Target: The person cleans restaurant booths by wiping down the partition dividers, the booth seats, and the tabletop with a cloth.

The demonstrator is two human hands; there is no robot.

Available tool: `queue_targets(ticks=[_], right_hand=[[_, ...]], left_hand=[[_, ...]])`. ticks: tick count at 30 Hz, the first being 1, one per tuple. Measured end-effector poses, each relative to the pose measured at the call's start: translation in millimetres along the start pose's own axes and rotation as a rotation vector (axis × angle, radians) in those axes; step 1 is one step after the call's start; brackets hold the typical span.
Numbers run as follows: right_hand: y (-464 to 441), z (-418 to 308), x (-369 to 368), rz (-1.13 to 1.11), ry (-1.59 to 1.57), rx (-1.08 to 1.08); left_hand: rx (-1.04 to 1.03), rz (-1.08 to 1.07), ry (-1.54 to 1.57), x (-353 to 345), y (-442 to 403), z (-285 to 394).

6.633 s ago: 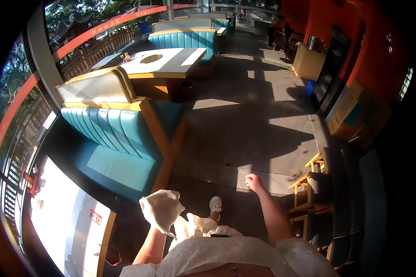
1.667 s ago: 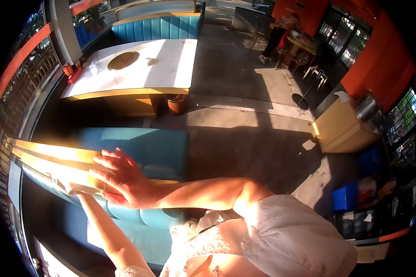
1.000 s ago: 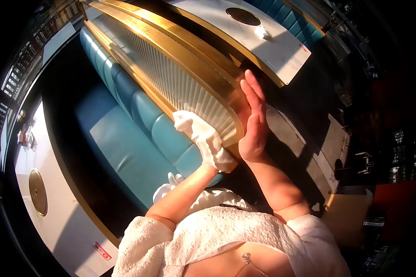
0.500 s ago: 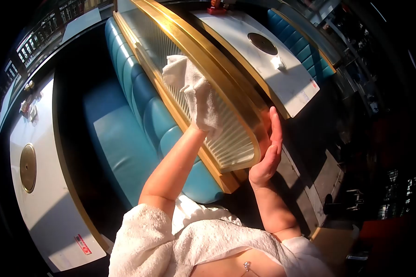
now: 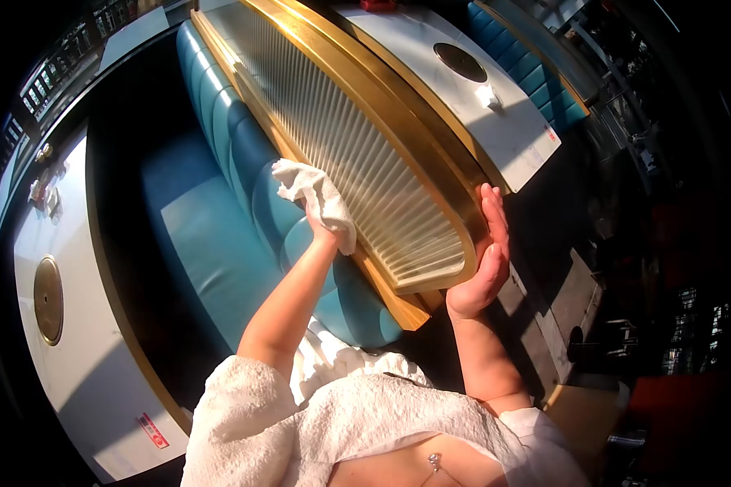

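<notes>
A white cloth (image 5: 330, 208) covers most of my left hand (image 5: 321, 219), which has hold of it at the lower wooden edge of the ribbed partition panel (image 5: 374, 195). My right hand (image 5: 486, 264) rests open against the outer end of the panel's golden frame (image 5: 398, 134), its fingers stretched upward along the edge. The panel stands on top of the teal bench back (image 5: 252, 154). Cloth hides the fingers of my left hand.
On the left is a white table (image 5: 97, 365) with a round metal plate (image 5: 49, 300). Beyond the panel, another white table (image 5: 520, 134) bears a crumpled white tissue (image 5: 487, 96). The teal seat (image 5: 211, 235) lies left of my left arm.
Since half a second ago, my left hand and the cloth have moved down and left, off the ribbed surface to its lower edge. My right hand stays at the frame's end.
</notes>
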State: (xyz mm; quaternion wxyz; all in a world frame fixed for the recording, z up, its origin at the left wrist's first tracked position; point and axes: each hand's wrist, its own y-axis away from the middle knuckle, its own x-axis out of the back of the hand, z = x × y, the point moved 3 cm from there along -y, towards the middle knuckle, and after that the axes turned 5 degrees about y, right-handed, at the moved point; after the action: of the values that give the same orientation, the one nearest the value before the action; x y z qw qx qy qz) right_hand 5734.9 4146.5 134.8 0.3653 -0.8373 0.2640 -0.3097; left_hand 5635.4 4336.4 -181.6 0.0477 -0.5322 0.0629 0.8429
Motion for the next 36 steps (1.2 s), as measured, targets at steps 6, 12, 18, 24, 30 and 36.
queue_targets(ticks=[6, 12, 18, 24, 30, 36], right_hand=[[3, 3, 0, -0.006, 0.012, -0.015], [-10, 0, 2, -0.001, -0.016, 0.019], [-18, -7, 4, -0.101, 0.092, 0.110], [-12, 2, 9, -0.143, -0.047, 0.275], [0, 17, 5, -0.103, -0.086, 0.351], [7, 39, 5, -0.123, -0.125, 0.378]], left_hand=[[-0.448, 0.083, -2.244, -79, 127, 5], [-0.305, -0.128, -1.895, -115, 175, 24], [-0.301, -0.155, -2.033, -101, 207, 6], [-0.144, -0.155, -1.763, -130, 264, -11], [-0.251, 0.355, -1.786, -137, 260, -34], [-0.658, 0.234, -1.534, -137, 234, -2]])
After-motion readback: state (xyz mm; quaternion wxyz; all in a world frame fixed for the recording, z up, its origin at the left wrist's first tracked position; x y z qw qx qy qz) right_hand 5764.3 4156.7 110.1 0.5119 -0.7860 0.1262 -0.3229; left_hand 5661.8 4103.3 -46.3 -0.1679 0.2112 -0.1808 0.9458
